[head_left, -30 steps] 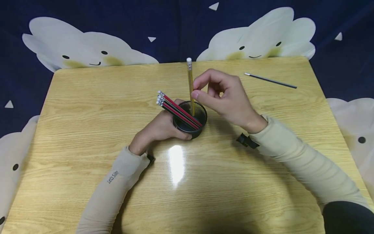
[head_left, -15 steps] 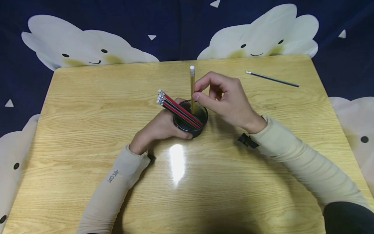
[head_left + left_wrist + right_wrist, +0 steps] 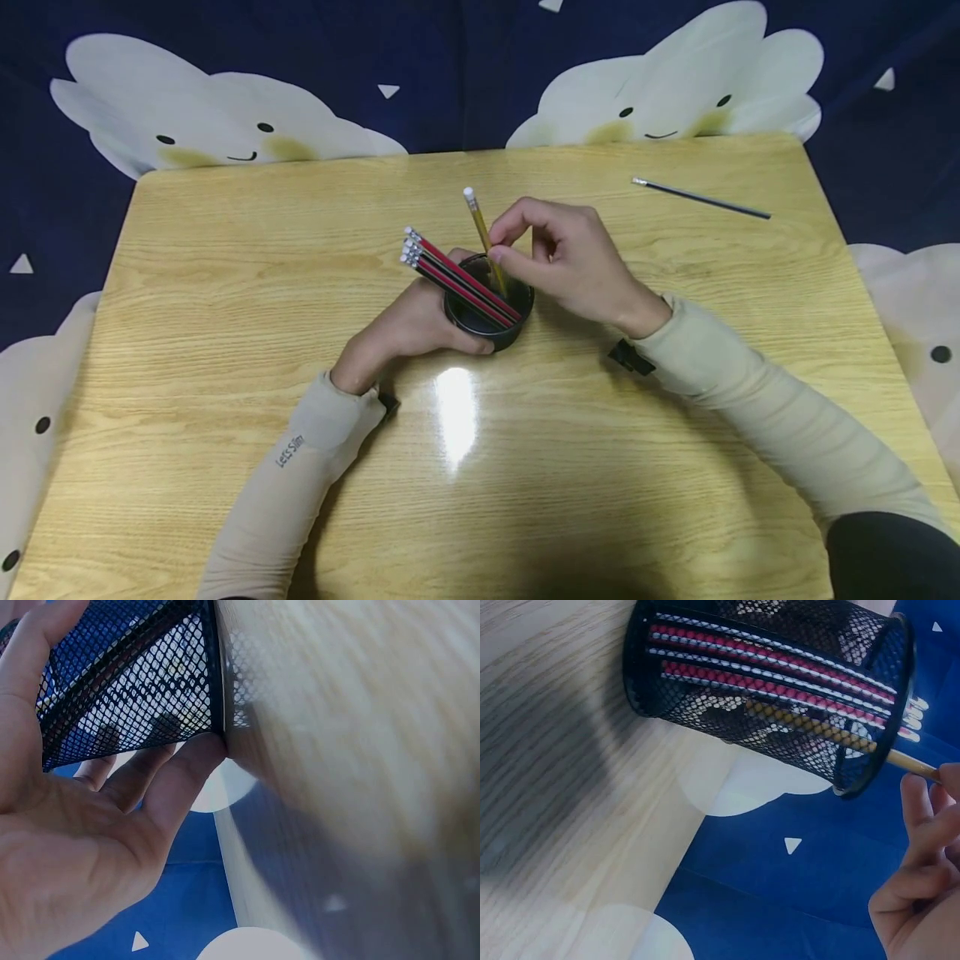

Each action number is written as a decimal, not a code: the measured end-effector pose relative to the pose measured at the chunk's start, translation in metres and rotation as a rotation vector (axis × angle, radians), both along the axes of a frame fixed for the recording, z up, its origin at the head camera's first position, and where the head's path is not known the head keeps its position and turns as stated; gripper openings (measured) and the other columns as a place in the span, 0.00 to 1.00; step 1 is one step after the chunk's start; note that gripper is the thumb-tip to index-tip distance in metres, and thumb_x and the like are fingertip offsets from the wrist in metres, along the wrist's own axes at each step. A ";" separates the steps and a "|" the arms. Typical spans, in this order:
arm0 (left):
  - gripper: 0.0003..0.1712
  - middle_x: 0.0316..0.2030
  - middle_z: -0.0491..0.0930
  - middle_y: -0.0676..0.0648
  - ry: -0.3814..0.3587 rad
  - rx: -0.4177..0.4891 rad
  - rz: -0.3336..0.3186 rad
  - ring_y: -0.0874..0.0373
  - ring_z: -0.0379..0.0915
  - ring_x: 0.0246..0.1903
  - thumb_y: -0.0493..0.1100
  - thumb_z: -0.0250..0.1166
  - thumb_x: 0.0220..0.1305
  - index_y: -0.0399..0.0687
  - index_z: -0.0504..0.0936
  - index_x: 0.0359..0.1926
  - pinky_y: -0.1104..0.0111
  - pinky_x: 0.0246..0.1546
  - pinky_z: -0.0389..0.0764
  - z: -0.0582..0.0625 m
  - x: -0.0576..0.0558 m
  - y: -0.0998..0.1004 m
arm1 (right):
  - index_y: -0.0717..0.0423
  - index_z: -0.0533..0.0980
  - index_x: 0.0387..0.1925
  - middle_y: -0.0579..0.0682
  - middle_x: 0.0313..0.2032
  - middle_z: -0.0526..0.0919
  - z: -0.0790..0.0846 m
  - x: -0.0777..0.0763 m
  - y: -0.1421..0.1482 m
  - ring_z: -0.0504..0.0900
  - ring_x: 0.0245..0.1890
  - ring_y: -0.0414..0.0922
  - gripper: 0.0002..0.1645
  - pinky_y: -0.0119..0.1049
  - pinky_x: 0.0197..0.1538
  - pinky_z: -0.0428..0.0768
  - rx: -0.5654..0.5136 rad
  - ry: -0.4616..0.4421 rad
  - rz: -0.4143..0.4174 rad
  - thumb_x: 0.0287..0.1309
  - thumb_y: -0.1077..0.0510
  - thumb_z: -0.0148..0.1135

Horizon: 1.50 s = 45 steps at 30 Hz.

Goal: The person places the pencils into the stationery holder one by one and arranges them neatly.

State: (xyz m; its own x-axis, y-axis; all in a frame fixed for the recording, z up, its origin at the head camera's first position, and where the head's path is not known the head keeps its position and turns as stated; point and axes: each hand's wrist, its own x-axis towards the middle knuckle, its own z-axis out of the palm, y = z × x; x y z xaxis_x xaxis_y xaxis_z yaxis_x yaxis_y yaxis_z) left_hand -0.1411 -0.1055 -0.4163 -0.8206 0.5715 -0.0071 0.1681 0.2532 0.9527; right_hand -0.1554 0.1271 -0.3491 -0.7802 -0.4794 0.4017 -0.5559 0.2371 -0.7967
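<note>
A black mesh pencil cup [image 3: 727, 731] stands on the table, gripped around its far and near sides by my left hand [image 3: 416, 321]. Several red-and-black striped pencils [image 3: 457, 279] lean left inside it, their white eraser ends over the rim. My right hand [image 3: 573, 258] pinches a yellow pencil [image 3: 477, 215] between thumb and forefinger, eraser end up. In the right wrist view, the yellow pencil's lower part shows through the mesh, its lower end above the cup's bottom. The left wrist view shows the fingers of my left hand [image 3: 97, 832] curved against the mesh, close over the tabletop.
A dark pencil [image 3: 701, 198] lies at the back right of the wooden table [image 3: 225, 275]. Behind the table's far edge hangs a dark blue cloth [image 3: 450, 75] printed with white clouds.
The yellow pencil has gone lower into the cup and now tilts with its eraser end to the left. My right hand has moved slightly down and left with it. The left hand stays on the cup.
</note>
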 end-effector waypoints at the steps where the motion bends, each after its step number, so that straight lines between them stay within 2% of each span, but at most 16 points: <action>1: 0.55 0.59 0.80 0.42 0.003 0.000 0.000 0.49 0.76 0.59 0.31 0.89 0.41 0.36 0.70 0.70 0.57 0.67 0.72 0.000 0.000 0.000 | 0.58 0.87 0.42 0.44 0.38 0.89 -0.001 0.000 -0.001 0.66 0.16 0.41 0.04 0.31 0.21 0.62 0.011 0.007 0.003 0.66 0.64 0.74; 8: 0.52 0.57 0.80 0.42 0.003 -0.004 0.002 0.50 0.77 0.55 0.30 0.89 0.40 0.37 0.71 0.67 0.59 0.64 0.73 0.002 0.000 0.000 | 0.56 0.87 0.41 0.45 0.36 0.90 -0.007 -0.003 -0.005 0.69 0.18 0.40 0.04 0.30 0.24 0.65 0.110 0.094 -0.008 0.66 0.63 0.76; 13: 0.50 0.56 0.82 0.45 -0.022 -0.051 -0.004 0.53 0.79 0.55 0.34 0.89 0.44 0.40 0.72 0.67 0.59 0.64 0.74 0.002 0.001 -0.002 | 0.57 0.87 0.40 0.46 0.35 0.90 -0.012 -0.004 -0.010 0.74 0.23 0.38 0.04 0.30 0.28 0.68 0.188 0.200 -0.018 0.65 0.63 0.77; 16: 0.48 0.57 0.84 0.46 -0.042 -0.073 -0.010 0.54 0.80 0.56 0.34 0.88 0.46 0.40 0.75 0.69 0.60 0.66 0.73 0.003 0.003 -0.003 | 0.57 0.88 0.39 0.46 0.34 0.91 -0.014 -0.004 -0.014 0.77 0.24 0.39 0.04 0.31 0.28 0.69 0.210 0.234 -0.024 0.64 0.62 0.77; 20: 0.46 0.56 0.85 0.47 -0.057 -0.077 -0.012 0.54 0.81 0.56 0.34 0.88 0.47 0.41 0.79 0.68 0.60 0.66 0.74 0.004 0.003 -0.004 | 0.57 0.89 0.40 0.47 0.33 0.91 -0.016 -0.003 -0.018 0.83 0.26 0.41 0.04 0.34 0.27 0.69 0.238 0.251 -0.041 0.64 0.62 0.76; 25: 0.46 0.57 0.86 0.48 -0.062 -0.067 -0.007 0.55 0.81 0.56 0.35 0.88 0.46 0.41 0.79 0.68 0.62 0.65 0.74 0.002 0.002 -0.004 | 0.57 0.90 0.41 0.46 0.32 0.91 -0.018 -0.003 -0.022 0.88 0.30 0.43 0.05 0.39 0.28 0.73 0.272 0.245 -0.058 0.65 0.61 0.75; 27: 0.48 0.60 0.84 0.48 -0.050 -0.062 -0.010 0.56 0.80 0.59 0.35 0.88 0.47 0.40 0.78 0.70 0.62 0.68 0.73 0.001 0.002 -0.003 | 0.56 0.90 0.41 0.46 0.32 0.91 -0.019 -0.003 -0.023 0.88 0.31 0.43 0.05 0.40 0.29 0.75 0.282 0.237 -0.058 0.65 0.61 0.75; 32: 0.50 0.66 0.82 0.48 -0.023 -0.066 -0.015 0.56 0.78 0.63 0.36 0.88 0.47 0.39 0.77 0.72 0.62 0.71 0.70 0.001 0.000 -0.002 | 0.56 0.91 0.43 0.46 0.33 0.91 -0.020 -0.003 -0.023 0.89 0.32 0.44 0.06 0.41 0.31 0.76 0.287 0.216 -0.056 0.65 0.60 0.74; 37: 0.50 0.62 0.83 0.47 -0.009 -0.047 -0.010 0.55 0.78 0.61 0.34 0.89 0.45 0.39 0.76 0.70 0.62 0.70 0.71 0.003 0.000 -0.001 | 0.56 0.91 0.42 0.45 0.34 0.91 -0.019 -0.002 -0.019 0.86 0.32 0.39 0.05 0.37 0.30 0.73 0.273 0.219 -0.054 0.66 0.60 0.74; 42: 0.56 0.63 0.80 0.43 0.021 0.005 -0.012 0.52 0.76 0.62 0.31 0.90 0.41 0.37 0.71 0.73 0.60 0.71 0.69 0.002 0.000 0.000 | 0.56 0.90 0.41 0.46 0.35 0.91 -0.015 -0.004 -0.011 0.80 0.27 0.39 0.03 0.32 0.29 0.70 0.209 0.254 -0.070 0.66 0.62 0.76; 45: 0.60 0.65 0.78 0.42 0.030 -0.001 0.006 0.51 0.75 0.63 0.32 0.90 0.39 0.36 0.70 0.74 0.59 0.72 0.68 0.002 0.001 0.000 | 0.57 0.90 0.40 0.47 0.34 0.91 -0.012 -0.008 -0.001 0.77 0.24 0.40 0.02 0.29 0.29 0.68 0.167 0.268 -0.106 0.66 0.64 0.76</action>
